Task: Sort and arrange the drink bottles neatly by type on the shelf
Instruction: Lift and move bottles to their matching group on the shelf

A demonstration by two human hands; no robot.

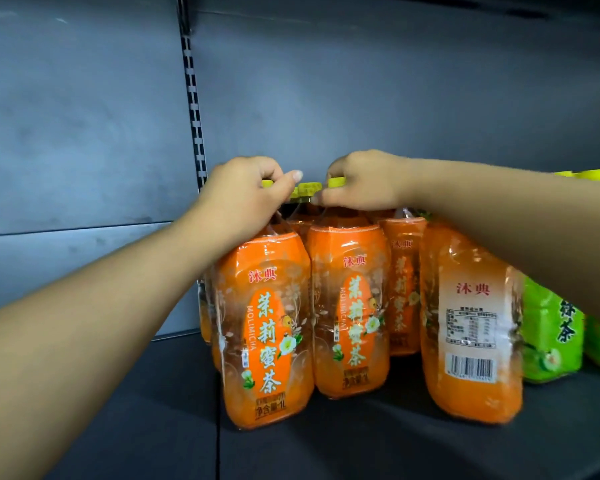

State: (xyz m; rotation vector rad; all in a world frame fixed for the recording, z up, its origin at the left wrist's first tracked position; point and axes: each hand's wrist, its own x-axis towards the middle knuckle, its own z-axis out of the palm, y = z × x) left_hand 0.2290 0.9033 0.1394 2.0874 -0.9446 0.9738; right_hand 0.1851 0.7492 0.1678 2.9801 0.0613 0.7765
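We see the left hand [246, 199], fingers curled round the yellow-capped neck of the front orange tea bottle [267, 327], which stands upright on the dark shelf [361, 445]. The right hand [364, 183] grips the top of the neighbouring orange bottle [349, 306], which touches the first. Its fingers appear curled over the cap, though the hand largely hides them. A third orange bottle [471, 323] stands just to the right, barcode towards us, beside green-labelled bottles [551, 337].

Dim shelf, glossy label glare, soft focus, wide-angle bowing
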